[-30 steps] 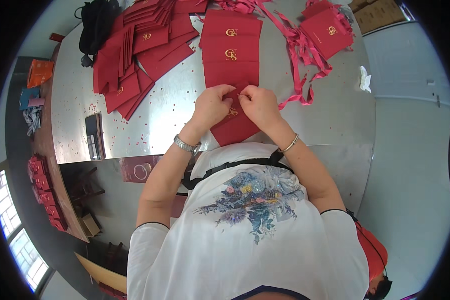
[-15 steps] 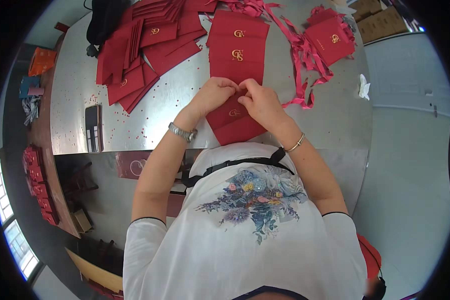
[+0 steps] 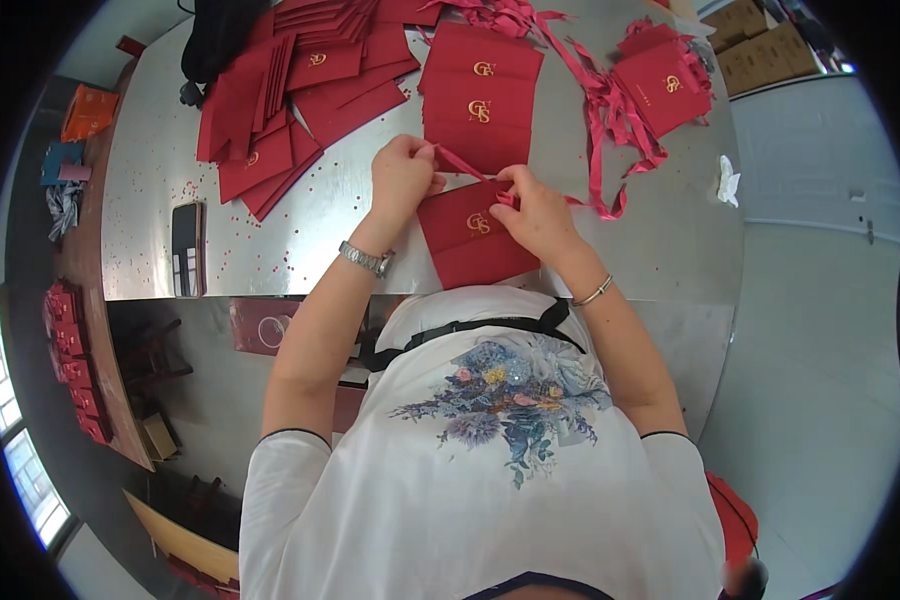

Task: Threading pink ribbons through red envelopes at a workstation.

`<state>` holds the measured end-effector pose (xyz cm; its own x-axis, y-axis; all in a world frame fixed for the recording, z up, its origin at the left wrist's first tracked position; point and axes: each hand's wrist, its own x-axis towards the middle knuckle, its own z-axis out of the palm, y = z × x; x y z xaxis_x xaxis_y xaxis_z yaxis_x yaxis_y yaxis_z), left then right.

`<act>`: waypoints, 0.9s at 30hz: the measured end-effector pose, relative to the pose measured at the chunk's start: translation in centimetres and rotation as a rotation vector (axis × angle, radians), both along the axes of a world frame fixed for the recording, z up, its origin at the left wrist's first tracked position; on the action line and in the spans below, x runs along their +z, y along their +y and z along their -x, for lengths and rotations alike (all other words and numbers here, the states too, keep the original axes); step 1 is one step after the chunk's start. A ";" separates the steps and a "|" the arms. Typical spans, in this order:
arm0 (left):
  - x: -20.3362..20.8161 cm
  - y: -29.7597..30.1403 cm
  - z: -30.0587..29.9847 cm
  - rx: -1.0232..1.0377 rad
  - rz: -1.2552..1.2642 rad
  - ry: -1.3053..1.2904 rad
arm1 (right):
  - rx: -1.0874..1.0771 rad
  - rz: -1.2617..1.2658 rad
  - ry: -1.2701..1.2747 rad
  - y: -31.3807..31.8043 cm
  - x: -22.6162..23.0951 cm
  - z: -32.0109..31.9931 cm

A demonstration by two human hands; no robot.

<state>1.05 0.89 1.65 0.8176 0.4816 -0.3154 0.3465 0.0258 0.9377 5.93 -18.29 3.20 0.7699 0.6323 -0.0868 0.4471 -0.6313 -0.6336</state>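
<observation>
A flat red paper bag [image 3: 457, 252] with a gold emblem lies at the table's front edge, against my body. Above its top edge, a thin pink-red ribbon [image 3: 461, 164] runs slantwise between my hands. My left hand [image 3: 405, 182] pinches one end of it, just off the bag's upper left. Over the bag's upper right, my right hand [image 3: 538, 215] is closed on the ribbon too, with a loop of it showing at the fingertips. Beyond them lies a stack of red bags [image 3: 480, 85], emblems up.
Many loose red bags [image 3: 322, 70] are heaped at the far left. Tangled ribbons [image 3: 610, 110] trail beside a pile of ribboned bags [image 3: 660, 80] at the far right. A phone [image 3: 187, 250] lies near the left front edge, and a crumpled white tissue [image 3: 728, 181] at the right.
My hands were together at the bag's top edge. The left has moved up and left, drawing out a ribbon, which now stretches between both hands.
</observation>
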 end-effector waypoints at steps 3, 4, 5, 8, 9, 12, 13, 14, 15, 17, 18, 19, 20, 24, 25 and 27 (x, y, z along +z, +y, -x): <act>-1.8 -0.2 1.0 0.114 0.030 -0.047 | 0.019 0.005 0.009 -0.2 -0.4 -0.1; -1.7 -0.3 1.3 0.114 0.032 -0.046 | 0.018 0.007 0.010 -0.3 -0.5 -0.1; -1.5 -0.4 1.6 0.042 -0.178 -0.158 | 0.011 0.008 0.005 -0.3 -0.5 -0.1; -0.8 0.1 3.2 -0.286 -0.554 -0.206 | 0.007 -0.003 0.003 -0.6 -0.8 -0.2; -0.5 0.2 3.8 -0.544 -0.717 -0.139 | 0.008 -0.015 0.006 -0.8 -0.9 -0.2; 0.4 0.1 4.2 -0.509 -0.548 -0.142 | 0.016 -0.069 0.015 -1.7 0.0 0.3; 0.5 0.0 4.3 -0.518 -0.502 -0.160 | 0.018 -0.065 0.015 -2.3 0.4 0.5; 0.3 -0.1 4.4 -0.516 -0.498 -0.160 | 0.035 -0.061 0.015 -3.1 0.9 0.6; 0.1 -0.2 4.5 -0.488 -0.475 -0.187 | 0.051 -0.055 0.015 -4.2 1.2 0.7; -0.4 -0.3 4.5 -0.459 -0.451 -0.217 | 0.030 -0.016 0.096 -7.1 1.8 0.7; -0.9 -0.2 4.6 -0.422 -0.437 -0.224 | 0.008 0.020 0.179 -8.6 2.0 0.7; -1.2 -0.1 4.6 -0.392 -0.422 -0.231 | 0.003 0.022 0.179 -10.1 2.5 0.8; -1.2 0.0 4.5 -0.396 -0.418 -0.232 | -0.054 -0.039 0.349 -11.6 3.0 1.0; -1.6 1.1 4.5 -0.411 -0.268 -0.021 | -0.244 -0.271 0.697 -14.5 4.4 2.0; -1.7 1.3 4.3 -0.424 -0.245 -0.003 | -0.258 -0.269 0.694 -14.7 4.6 2.3; -2.6 1.5 4.3 -0.439 -0.214 -0.037 | -0.273 -0.459 0.803 -14.7 4.8 3.0</act>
